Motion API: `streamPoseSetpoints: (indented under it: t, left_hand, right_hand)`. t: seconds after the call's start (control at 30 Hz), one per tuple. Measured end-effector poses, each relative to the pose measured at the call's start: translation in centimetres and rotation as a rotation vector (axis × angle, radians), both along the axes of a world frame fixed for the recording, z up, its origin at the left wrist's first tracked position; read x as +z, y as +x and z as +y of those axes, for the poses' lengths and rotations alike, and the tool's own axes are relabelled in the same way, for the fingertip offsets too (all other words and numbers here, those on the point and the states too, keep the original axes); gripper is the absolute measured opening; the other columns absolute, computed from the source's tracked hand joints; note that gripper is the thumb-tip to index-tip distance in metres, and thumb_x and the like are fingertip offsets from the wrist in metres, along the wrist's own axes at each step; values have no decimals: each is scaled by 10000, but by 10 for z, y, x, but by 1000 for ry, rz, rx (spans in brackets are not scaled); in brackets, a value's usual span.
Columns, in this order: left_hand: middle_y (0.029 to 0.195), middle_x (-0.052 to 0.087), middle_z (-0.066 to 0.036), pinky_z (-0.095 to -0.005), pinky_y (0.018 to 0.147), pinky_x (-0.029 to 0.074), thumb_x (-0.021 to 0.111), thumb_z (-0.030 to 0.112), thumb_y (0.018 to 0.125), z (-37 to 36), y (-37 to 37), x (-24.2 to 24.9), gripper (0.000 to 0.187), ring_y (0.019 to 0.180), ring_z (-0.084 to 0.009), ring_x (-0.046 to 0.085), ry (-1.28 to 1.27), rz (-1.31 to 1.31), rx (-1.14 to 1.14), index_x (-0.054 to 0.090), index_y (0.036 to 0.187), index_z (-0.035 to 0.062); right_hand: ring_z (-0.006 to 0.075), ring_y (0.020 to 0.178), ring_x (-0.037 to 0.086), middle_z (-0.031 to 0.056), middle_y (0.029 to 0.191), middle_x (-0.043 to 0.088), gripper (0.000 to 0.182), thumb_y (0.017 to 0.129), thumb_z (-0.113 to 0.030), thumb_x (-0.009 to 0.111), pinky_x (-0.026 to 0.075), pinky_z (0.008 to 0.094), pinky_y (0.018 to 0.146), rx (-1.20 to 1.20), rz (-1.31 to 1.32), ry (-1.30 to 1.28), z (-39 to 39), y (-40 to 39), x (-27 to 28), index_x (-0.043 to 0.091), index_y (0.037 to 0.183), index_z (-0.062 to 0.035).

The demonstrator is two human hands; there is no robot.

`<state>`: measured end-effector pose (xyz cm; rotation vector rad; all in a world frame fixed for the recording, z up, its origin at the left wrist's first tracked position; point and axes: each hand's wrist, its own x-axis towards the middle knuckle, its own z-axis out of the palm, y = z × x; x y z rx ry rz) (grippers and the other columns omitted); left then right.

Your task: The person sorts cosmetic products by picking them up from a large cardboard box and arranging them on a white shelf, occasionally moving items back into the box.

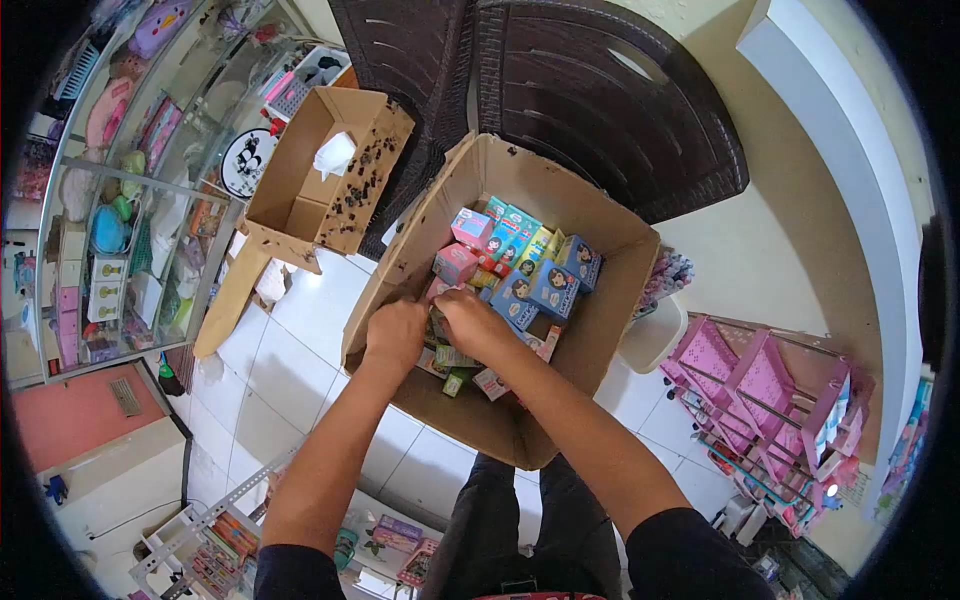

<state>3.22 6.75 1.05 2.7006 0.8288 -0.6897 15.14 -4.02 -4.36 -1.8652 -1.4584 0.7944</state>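
A large open cardboard box point(600, 350) stands in front of me, filled with small product cartons. Inside it are several blue cartons point(552, 289), pink cartons point(456, 263), light-blue packs point(512, 236) and a yellow pack point(533, 252). Smaller items, among them a green carton point(454, 383), lie toward the near side. My left hand point(397, 330) is closed over the box's left part. Right beside it, my right hand point(472, 320) is also closed, fingers bent toward the left hand. Whatever lies between the fingers is hidden by the hands.
A smaller cardboard box point(288, 218) with crumpled white paper point(335, 156) sits upper left. Dark brown plastic chairs point(590, 100) stand behind the large box. A glass display case point(150, 180) lines the left; a white bin point(655, 340) and pink rack point(760, 390) are right.
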Motion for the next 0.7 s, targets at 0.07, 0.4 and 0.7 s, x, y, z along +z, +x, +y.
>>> streamPoseSetpoints:
  t: [0.07, 0.4, 0.7]
  left_hand:
    - [1057, 704, -154, -448, 780, 598, 714, 134, 851, -5, 0, 3, 257, 934, -365, 716, 54, 89, -68, 667, 1094, 67]
    - [1147, 683, -197, -464, 850, 561, 733, 192, 872, -21, -17, 67, 442, 1014, -409, 682, -137, -299, 174, 617, 1265, 24]
    - [1158, 673, -266, -442, 892, 533, 695, 170, 917, -72, -24, 86, 377, 1031, -411, 673, -376, -616, 361, 645, 1243, -14]
  right_hand:
    - [412, 1103, 624, 257, 1080, 654, 286, 837, -9, 602, 518, 477, 940, 16, -46, -14, -2, 1, 2, 639, 1112, 59]
    - [399, 1002, 659, 224, 1079, 675, 323, 869, -77, 684, 531, 416, 901, -210, 147, 88, -52, 23, 42, 647, 1171, 30]
    - [233, 917, 711, 163, 1052, 715, 324, 932, -159, 679, 559, 347, 822, -499, 447, 46, -132, 31, 115, 651, 1212, -1]
